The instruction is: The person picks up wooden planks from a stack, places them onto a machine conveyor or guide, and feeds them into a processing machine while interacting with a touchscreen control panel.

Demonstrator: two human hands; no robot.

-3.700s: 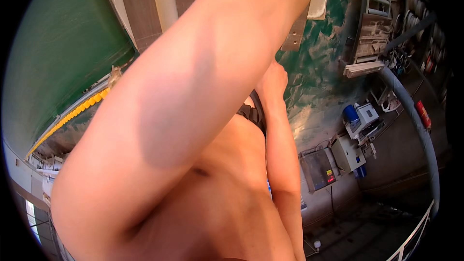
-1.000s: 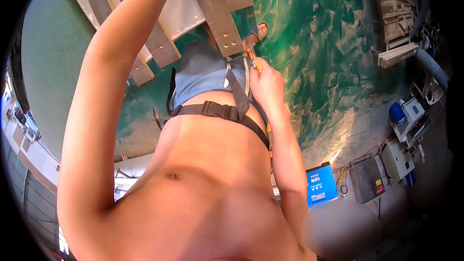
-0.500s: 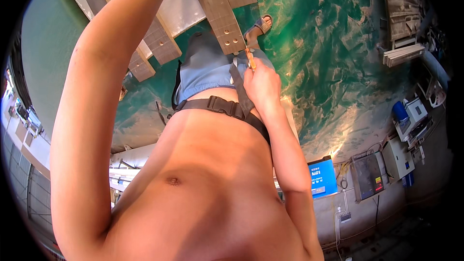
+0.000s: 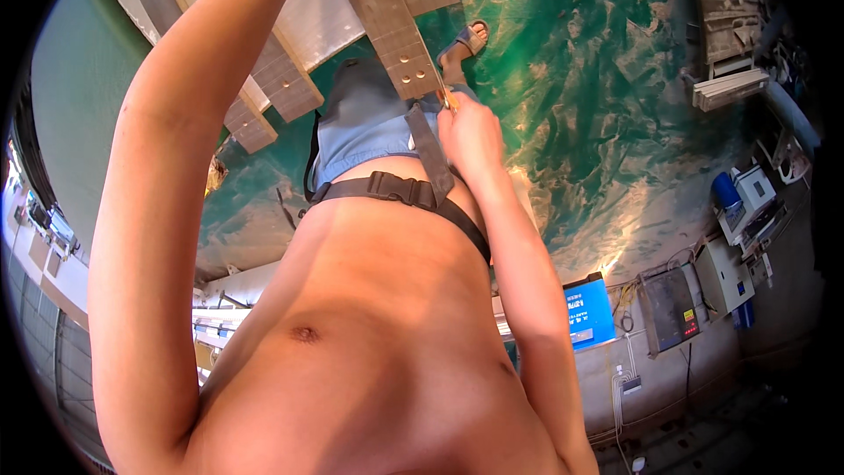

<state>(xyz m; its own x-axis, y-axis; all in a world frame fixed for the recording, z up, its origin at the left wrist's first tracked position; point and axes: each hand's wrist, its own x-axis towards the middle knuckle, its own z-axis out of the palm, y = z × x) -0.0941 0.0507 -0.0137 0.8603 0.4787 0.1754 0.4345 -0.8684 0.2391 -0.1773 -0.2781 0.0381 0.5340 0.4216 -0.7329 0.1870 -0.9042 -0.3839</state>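
My right hand (image 4: 473, 134) is closed round a small orange tool (image 4: 451, 100), mostly hidden in the fingers; its kind cannot be made out. Its tip is at the near right corner of a long grey-brown board (image 4: 374, 4), and whether it touches is unclear. Three round holes or plugs sit near that end of the board. My left forearm (image 4: 233, 13) reaches over the boards to the top edge of the picture, where the hand is cut off.
More grey-brown boards (image 4: 286, 79) lie alongside on a white surface (image 4: 321, 22). Below is a dusty green floor (image 4: 580, 79). Stacked pale strips (image 4: 730, 90) lie at the far right. A blue box (image 4: 589, 312) and a grey electrical box (image 4: 668, 310) are at the lower right.
My right hand has shifted slightly up and left, and less of the orange tool shows. The whole view has drifted a little. My left arm stays stretched over the boards.
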